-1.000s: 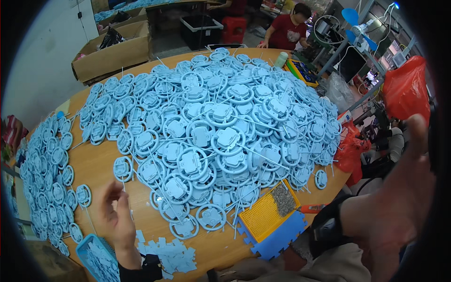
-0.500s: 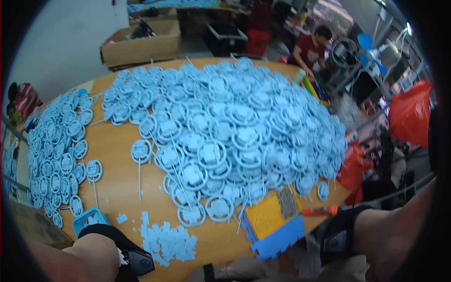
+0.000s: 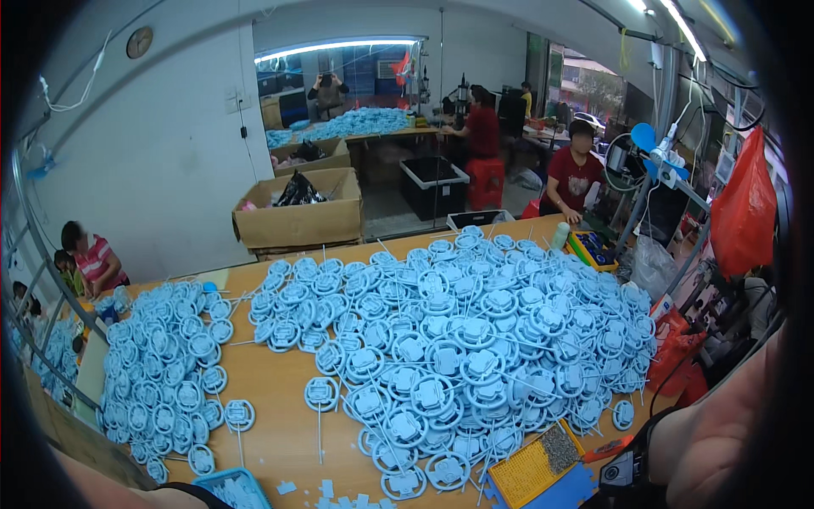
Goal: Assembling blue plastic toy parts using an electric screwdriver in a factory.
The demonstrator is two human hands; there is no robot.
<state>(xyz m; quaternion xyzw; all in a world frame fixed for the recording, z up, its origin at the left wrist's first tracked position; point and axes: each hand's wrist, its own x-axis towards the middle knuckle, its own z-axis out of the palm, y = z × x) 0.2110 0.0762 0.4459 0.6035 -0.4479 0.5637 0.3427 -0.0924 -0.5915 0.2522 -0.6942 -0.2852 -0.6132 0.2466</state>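
Table (image 3: 275, 403) carries a heap of pale-blue ringed parts (image 3: 475, 335). Right hand (image 3: 716, 441) and left hand (image 3: 102, 488) edge the lower corners; fingers unseen, state cannot be told. View has tilted up, cropping loose tabs (image 3: 326, 489); no part-handling visible.

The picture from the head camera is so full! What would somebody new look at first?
Probably the huge heap of pale blue ring-shaped pieces covering the middle and right of the wooden table, with a smaller heap on the left. After that, maybe the red plastic bag hanging at the far right, or the yellow tray near the bottom edge, right of the middle.
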